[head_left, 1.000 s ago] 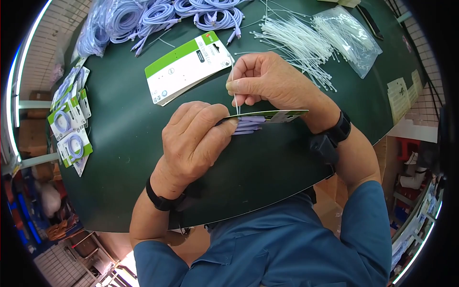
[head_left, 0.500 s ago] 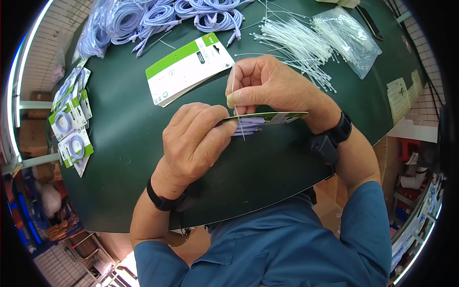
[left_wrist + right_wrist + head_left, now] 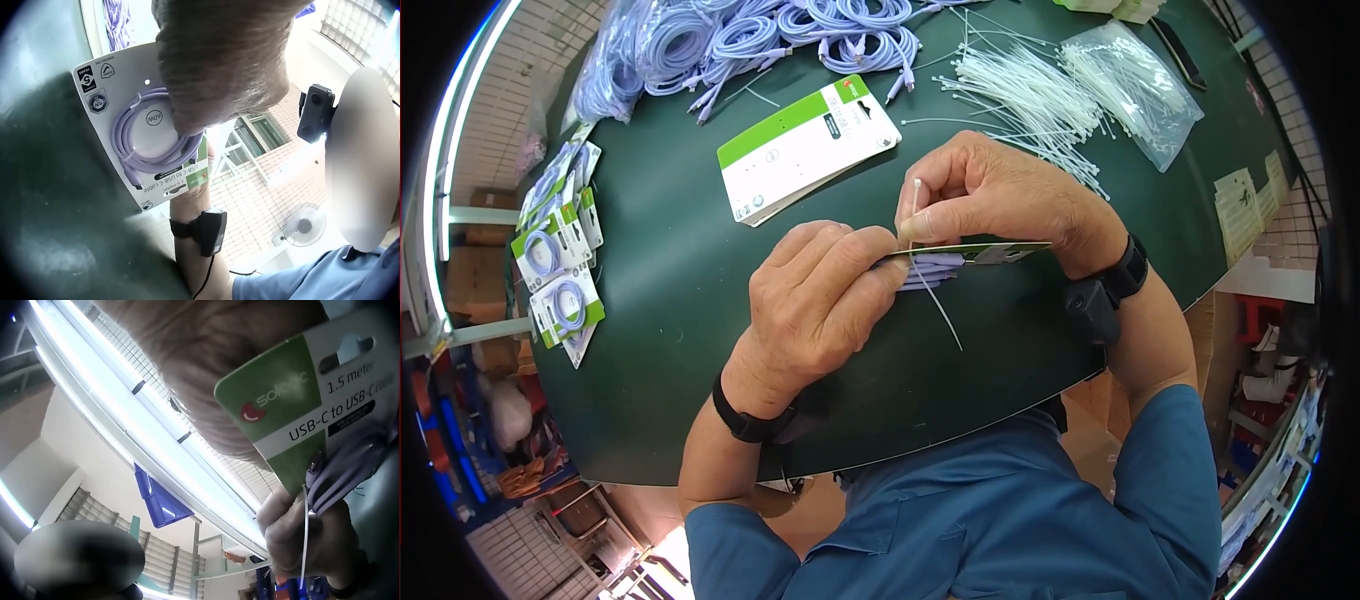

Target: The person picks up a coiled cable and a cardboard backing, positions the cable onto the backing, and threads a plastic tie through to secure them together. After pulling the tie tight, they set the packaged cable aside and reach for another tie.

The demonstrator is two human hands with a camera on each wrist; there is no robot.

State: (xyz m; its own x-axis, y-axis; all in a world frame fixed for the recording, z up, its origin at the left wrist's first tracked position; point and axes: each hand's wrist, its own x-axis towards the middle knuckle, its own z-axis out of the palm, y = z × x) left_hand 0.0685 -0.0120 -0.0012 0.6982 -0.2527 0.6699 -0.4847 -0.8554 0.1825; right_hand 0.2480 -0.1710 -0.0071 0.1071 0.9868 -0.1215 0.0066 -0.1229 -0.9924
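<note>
white cable tie (image 3: 305, 540) is further through the backing card (image 3: 128, 78): longer tail out on the cable side than half a second ago. right hand (image 3: 1005, 205) pinches the tie near its head, thumb to fingers. left hand (image 3: 825, 300) grips card plus coiled lilac usb-c cable (image 3: 125, 131), card edge-on in head view, held over the desk (image 3: 670, 280). card stack (image 3: 800, 155) lies just beyond the hands, loose tie pile (image 3: 1030, 95) to its right.
</note>
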